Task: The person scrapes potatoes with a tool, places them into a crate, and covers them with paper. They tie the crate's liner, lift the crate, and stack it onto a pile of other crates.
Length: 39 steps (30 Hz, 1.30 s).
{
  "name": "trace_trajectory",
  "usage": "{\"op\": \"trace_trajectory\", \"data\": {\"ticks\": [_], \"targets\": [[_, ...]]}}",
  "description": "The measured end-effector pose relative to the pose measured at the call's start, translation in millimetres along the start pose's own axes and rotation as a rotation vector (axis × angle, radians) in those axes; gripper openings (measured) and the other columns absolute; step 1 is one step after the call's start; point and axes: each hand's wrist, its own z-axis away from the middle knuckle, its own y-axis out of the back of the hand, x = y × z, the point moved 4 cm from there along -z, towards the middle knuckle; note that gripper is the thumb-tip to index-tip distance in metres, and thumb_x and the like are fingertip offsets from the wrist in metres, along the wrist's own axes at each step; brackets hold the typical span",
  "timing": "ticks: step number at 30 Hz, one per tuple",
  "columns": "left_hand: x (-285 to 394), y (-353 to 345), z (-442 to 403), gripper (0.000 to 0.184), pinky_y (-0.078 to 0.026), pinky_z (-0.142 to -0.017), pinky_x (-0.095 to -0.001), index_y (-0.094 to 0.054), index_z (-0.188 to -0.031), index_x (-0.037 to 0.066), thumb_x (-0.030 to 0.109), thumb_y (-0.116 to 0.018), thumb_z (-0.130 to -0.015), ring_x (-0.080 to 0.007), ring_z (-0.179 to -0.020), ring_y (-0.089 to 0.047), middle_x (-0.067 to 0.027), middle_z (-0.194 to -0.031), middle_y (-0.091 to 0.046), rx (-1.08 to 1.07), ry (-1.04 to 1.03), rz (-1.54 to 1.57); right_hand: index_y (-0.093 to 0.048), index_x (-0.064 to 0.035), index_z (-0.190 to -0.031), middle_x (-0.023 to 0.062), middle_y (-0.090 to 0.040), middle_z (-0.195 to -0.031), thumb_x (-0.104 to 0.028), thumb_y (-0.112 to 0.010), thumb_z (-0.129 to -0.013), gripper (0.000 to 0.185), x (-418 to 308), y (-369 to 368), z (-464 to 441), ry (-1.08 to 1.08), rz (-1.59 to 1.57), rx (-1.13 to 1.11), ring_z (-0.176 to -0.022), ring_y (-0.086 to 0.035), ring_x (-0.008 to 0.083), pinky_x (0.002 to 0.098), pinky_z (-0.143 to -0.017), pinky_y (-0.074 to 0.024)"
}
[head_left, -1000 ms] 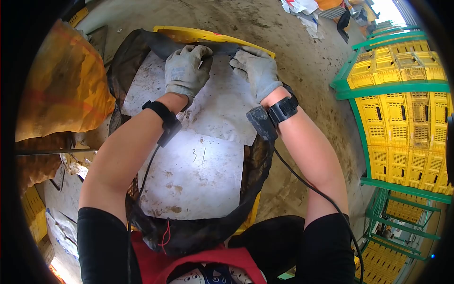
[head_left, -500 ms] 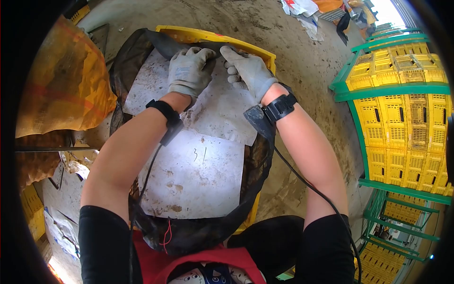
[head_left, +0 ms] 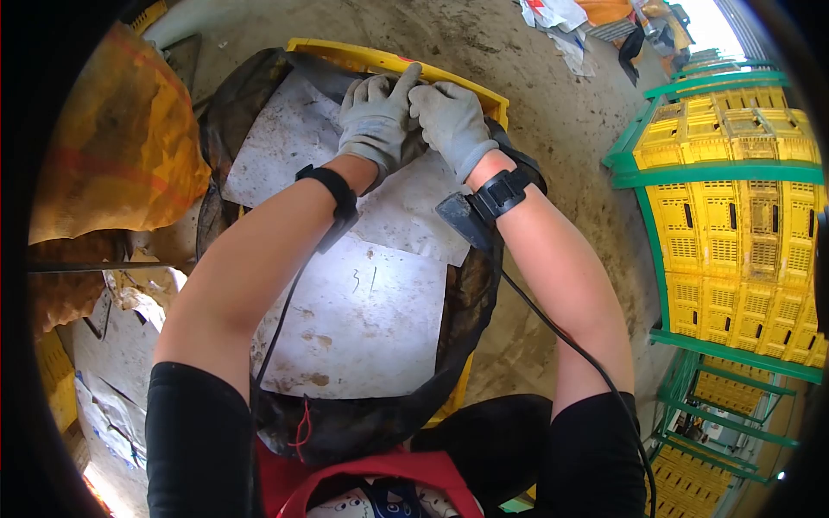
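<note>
A yellow crate (head_left: 345, 53) stands in front of me, lined with black mesh cloth (head_left: 237, 99) gathered at its rim. Stained white sheets (head_left: 345, 324) lie on top inside; the near one bears the handwritten number 31. My left hand (head_left: 377, 123), in a grey glove, is at the far end of the crate, its index finger stretched out and the others curled in. Beside it, my gloved right hand (head_left: 453, 123) has its fingers curled, thumb side against the left. What lies between their fingertips is hidden. A red string (head_left: 303, 425) hangs from the cloth's near edge.
Yellow crates (head_left: 717, 207) stand stacked in a green metal frame (head_left: 717, 173) at right. A big orange mesh sack (head_left: 117, 142) is close on the left. White and orange sacks (head_left: 570, 30) lie on the dirty floor (head_left: 484, 43) at the back.
My left hand has moved right and its index finger has stretched out. My right hand has curled its fingers, and the two hands have come together over the far rim.
</note>
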Motion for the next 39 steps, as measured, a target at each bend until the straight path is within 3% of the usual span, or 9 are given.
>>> {"op": "trace_trajectory", "data": {"ticks": [7,9,13,19,24,27,33,36,39], "targets": [[-10,-14,-8,0.038,-0.037,-0.11,-0.0507,-0.069,-0.12,0.026,0.044,-0.062,-0.087,-0.0372,-0.117,-0.058,-0.0105,-0.122,-0.063,-0.099,-0.011,-0.046,-0.073,0.0026,-0.09,0.0057,-0.071,-0.081,-0.017,-0.064,-0.092,0.021,-7,-3,13,0.333,0.475,0.165,-0.075,-0.062,0.014,0.0289,-0.071,-0.0513],[-11,-16,-10,0.036,-0.038,-0.11,-0.0493,-0.07,-0.119,0.025,0.042,-0.061,-0.088,-0.0355,-0.116,-0.059,-0.0091,-0.121,-0.064,-0.1,-0.045,-0.068,-0.072,-0.0005,-0.089,0.0233,-0.07,-0.085,-0.026,-0.059,-0.088,0.029,-3,-5,17,0.382,0.368,0.184,-0.083,-0.068,0.0388,0.0412,-0.076,-0.0538],[-34,-38,-9,0.032,-0.04,-0.108,-0.0451,-0.072,-0.115,0.022,0.039,-0.058,-0.092,-0.0301,-0.112,-0.063,-0.0067,-0.118,-0.067,-0.224,-0.079,-0.148,-0.07,-0.0004,-0.084,0.0231,-0.068,-0.079,-0.023,-0.062,-0.087,0.024,-46,-17,65,0.671,0.496,0.23,-0.073,-0.068,0.0365,0.0396,-0.069,-0.0542],[-11,-11,-6,0.033,-0.039,-0.106,-0.0446,-0.071,-0.121,0.025,0.04,-0.056,-0.095,-0.0304,-0.11,-0.062,-0.0095,-0.119,-0.066,-0.147,0.07,-0.034,-0.068,0.0,-0.083,0.0151,-0.067,-0.07,-0.016,-0.066,-0.087,0.016,-39,29,66,0.468,0.134,0.234,-0.063,-0.065,0.0246,0.0336,-0.062,-0.0518],[30,45,5,0.046,-0.031,-0.115,-0.0532,-0.061,-0.136,0.03,0.041,-0.064,-0.091,-0.034,-0.12,-0.056,-0.011,-0.124,-0.062,0.11,-0.245,0.104,-0.067,-0.0013,-0.08,0.0122,-0.067,-0.07,-0.011,-0.068,-0.088,0.012,-61,20,105,0.623,0.356,0.22,-0.06,-0.064,0.0206,0.0318,-0.06,-0.0512],[48,81,23,0.036,-0.039,-0.11,-0.0499,-0.067,-0.119,0.014,0.037,-0.068,-0.091,-0.0344,-0.116,-0.058,-0.0128,-0.119,-0.065,0.152,-0.503,0.325,-0.068,-0.0028,-0.08,0.0106,-0.067,-0.07,-0.011,-0.071,-0.087,0.011,-79,8,136,0.76,0.394,0.192,-0.057,-0.063,0.0208,0.0311,-0.057,-0.0505],[51,192,63,0.026,-0.047,-0.098,-0.051,-0.059,-0.116,0.003,0.012,-0.067,-0.093,-0.0387,-0.11,-0.061,-0.0175,-0.114,-0.064,-0.104,-0.768,0.487,-0.066,0.0053,-0.098,0.0022,-0.065,-0.079,-0.002,-0.062,-0.097,0.008,-90,-21,210,0.665,0.15,-0.109,-0.073,-0.058,0.0068,0.0215,-0.065,-0.0481],[49,235,90,0.021,-0.047,-0.095,-0.0501,-0.064,-0.109,0.001,0.017,-0.055,-0.099,-0.0412,-0.106,-0.061,-0.0201,-0.114,-0.064,-0.128,-0.669,0.573,-0.065,0.0017,-0.093,0.0062,-0.059,-0.073,-0.002,-0.069,-0.091,0.007,-120,-55,241,1.04,0.467,-0.162,-0.067,-0.057,0.0167,0.031,-0.079,-0.0516],[22,244,125,0.033,-0.049,-0.093,-0.0451,-0.05,-0.131,0.002,0.015,-0.053,-0.101,-0.0356,-0.104,-0.063,-0.0173,-0.116,-0.065,-0.3,-0.317,0.818,-0.067,0.0047,-0.111,-0.0012,-0.062,-0.081,-0.012,-0.065,-0.1,0.02,-108,-81,262,0.868,0.487,-0.44,-0.078,-0.059,0.0053,0.0198,-0.069,-0.0483]]}}
